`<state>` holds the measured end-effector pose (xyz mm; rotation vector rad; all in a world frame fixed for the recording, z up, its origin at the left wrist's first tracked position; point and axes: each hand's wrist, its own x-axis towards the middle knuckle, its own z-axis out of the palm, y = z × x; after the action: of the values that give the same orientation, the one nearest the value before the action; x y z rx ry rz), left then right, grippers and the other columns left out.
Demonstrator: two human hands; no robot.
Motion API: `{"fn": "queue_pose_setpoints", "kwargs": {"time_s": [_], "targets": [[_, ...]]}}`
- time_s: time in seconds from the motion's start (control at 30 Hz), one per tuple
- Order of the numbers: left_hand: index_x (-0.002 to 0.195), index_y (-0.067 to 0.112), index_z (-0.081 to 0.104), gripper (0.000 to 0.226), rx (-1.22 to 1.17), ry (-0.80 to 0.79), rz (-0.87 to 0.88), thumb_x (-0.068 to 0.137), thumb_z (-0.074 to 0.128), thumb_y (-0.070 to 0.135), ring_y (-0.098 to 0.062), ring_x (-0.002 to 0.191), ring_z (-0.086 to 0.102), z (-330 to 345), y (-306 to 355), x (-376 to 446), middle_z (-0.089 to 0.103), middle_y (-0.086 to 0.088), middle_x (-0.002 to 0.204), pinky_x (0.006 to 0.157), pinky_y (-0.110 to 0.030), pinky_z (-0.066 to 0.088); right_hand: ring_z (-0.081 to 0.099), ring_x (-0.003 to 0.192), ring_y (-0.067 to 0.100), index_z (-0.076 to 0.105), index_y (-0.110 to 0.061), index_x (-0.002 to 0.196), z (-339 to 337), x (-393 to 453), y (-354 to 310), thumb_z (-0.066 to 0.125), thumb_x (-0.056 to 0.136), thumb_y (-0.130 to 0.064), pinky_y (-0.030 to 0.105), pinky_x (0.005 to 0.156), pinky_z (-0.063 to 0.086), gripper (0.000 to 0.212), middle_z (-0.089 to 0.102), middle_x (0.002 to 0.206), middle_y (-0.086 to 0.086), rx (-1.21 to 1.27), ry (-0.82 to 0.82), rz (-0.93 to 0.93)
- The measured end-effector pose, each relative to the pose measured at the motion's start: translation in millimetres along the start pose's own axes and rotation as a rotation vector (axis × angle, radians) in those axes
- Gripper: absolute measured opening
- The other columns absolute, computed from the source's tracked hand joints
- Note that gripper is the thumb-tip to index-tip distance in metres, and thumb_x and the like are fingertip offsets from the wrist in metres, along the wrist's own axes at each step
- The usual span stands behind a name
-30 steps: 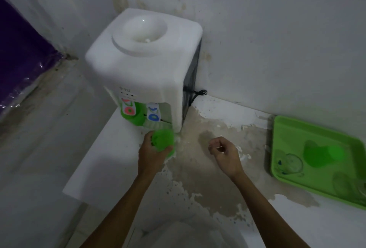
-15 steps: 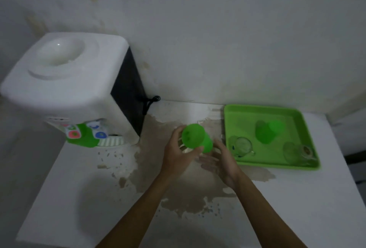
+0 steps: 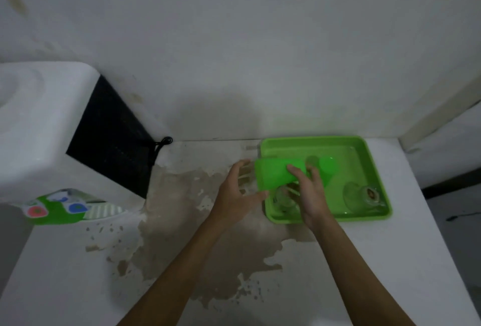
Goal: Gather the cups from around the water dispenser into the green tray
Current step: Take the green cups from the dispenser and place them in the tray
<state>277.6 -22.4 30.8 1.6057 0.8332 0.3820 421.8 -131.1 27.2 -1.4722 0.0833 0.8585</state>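
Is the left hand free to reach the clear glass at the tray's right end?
Probably not easily: the left hand is open and empty, but the right hand holding the green cup lies between it and the clear glass.

Our right hand [image 3: 311, 195] curls around the cup [image 3: 273, 173], thumb on top. Our left hand [image 3: 235, 196] is spread, fingers apart, just beside it.

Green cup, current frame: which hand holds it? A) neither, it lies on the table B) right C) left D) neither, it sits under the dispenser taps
B: the right hand grips the green cup over the green tray; the left hand is open beside it.
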Motion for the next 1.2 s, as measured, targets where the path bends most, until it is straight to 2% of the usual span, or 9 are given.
{"fn": "queue_pose_setpoints", "kwargs": {"time_s": [0.07,0.13,0.27,0.43,0.6,0.9,1.03,1.13,1.2], "targets": [[0.137,0.027,0.047,0.08,0.039,-0.014,-0.023,0.066,0.082,0.034,-0.009,0.117,0.058,2.0,-1.8,15.9,0.058,0.006,0.129,0.092,-0.025,0.051,0.062,0.11,0.025,0.058,-0.035,0.108,-4.8,18.9,-10.2,0.081,0.075,-0.035,0.05,0.095,0.054,0.041,0.063,0.118,0.0,-0.186,0.094,-0.164],[0.137,0.022,0.05,0.073,0.07,-0.02,-0.039,0.072,0.084,0.025,-0.014,0.117,0.058,2.3,-3.7,30.2,0.059,0.0,0.129,0.092,-0.026,0.051,0.055,0.108,0.021,0.056,-0.022,0.115,-5.3,33.1,-20.0,0.084,0.075,-0.026,0.043,0.095,0.05,0.049,0.058,0.109,-0.006,-0.388,0.134,-0.354],[0.128,0.021,0.057,0.053,0.127,-0.021,-0.083,0.08,0.079,0.015,-0.016,0.112,0.059,6.6,-14.8,62.7,0.062,-0.002,0.124,0.085,-0.019,0.047,0.055,0.108,0.027,0.054,-0.011,0.121,-2.1,68.3,-27.7,0.083,0.073,-0.016,0.025,0.091,0.038,0.056,0.057,0.121,0.012,-0.714,0.178,-0.621],[0.122,0.022,0.063,0.042,0.18,-0.04,-0.132,0.083,0.075,0.013,-0.014,0.111,0.061,5.2,-33.1,91.3,0.065,0.001,0.118,0.088,-0.022,0.047,0.062,0.096,0.035,0.051,-0.016,0.125,13.3,100.6,-19.2,0.08,0.075,-0.014,0.035,0.076,0.05,0.057,0.051,0.129,0.012,-0.955,0.118,-0.635],[0.116,0.021,0.066,0.037,0.198,-0.052,-0.152,0.083,0.07,0.006,-0.012,0.11,0.061,2.1,-44.9,105.8,0.065,0.002,0.116,0.09,-0.021,0.047,0.062,0.1,0.038,0.049,-0.015,0.124,19.6,126.2,-2.0,0.08,0.074,-0.013,0.043,0.073,0.057,0.059,0.049,0.131,0.013,-1.101,0.041,-0.639],[0.114,0.024,0.067,0.033,0.17,-0.052,-0.177,0.083,0.069,0.011,-0.013,0.101,0.064,-8.7,-55.2,103.3,0.066,0.0,0.113,0.083,-0.024,0.051,0.063,0.094,0.039,0.047,-0.012,0.119,26.0,132.4,8.1,0.081,0.073,-0.009,0.034,0.071,0.049,0.057,0.048,0.128,0.015,-1.185,-0.008,-0.621],[0.11,0.027,0.068,0.029,0.148,-0.043,-0.167,0.084,0.073,0.018,-0.014,0.1,0.066,-16.5,-53.7,92.7,0.068,0.001,0.111,0.087,-0.03,0.054,0.06,0.103,0.04,0.046,-0.012,0.122,26.2,124.1,2.5,0.084,0.071,-0.015,0.043,0.081,0.056,0.064,0.044,0.132,0.017,-1.217,-0.027,-0.571],[0.107,0.026,0.069,0.025,0.129,-0.014,-0.145,0.084,0.074,0.016,-0.015,0.098,0.067,-28.0,-50.7,79.0,0.07,0.001,0.11,0.084,-0.025,0.054,0.053,0.118,0.043,0.051,-0.009,0.124,30.1,108.3,-0.6,0.083,0.068,-0.023,0.049,0.096,0.051,0.066,0.044,0.136,0.024,-1.257,0.028,-0.666],[0.106,0.025,0.069,0.024,0.122,-0.009,-0.127,0.084,0.074,0.015,-0.012,0.095,0.068,-36.2,-49.7,69.2,0.071,0.002,0.11,0.081,-0.017,0.053,0.054,0.115,0.043,0.055,-0.009,0.12,33.8,95.7,-2.1,0.08,0.068,-0.023,0.049,0.096,0.05,0.059,0.049,0.131,0.023,-1.232,0.089,-0.735]]}}
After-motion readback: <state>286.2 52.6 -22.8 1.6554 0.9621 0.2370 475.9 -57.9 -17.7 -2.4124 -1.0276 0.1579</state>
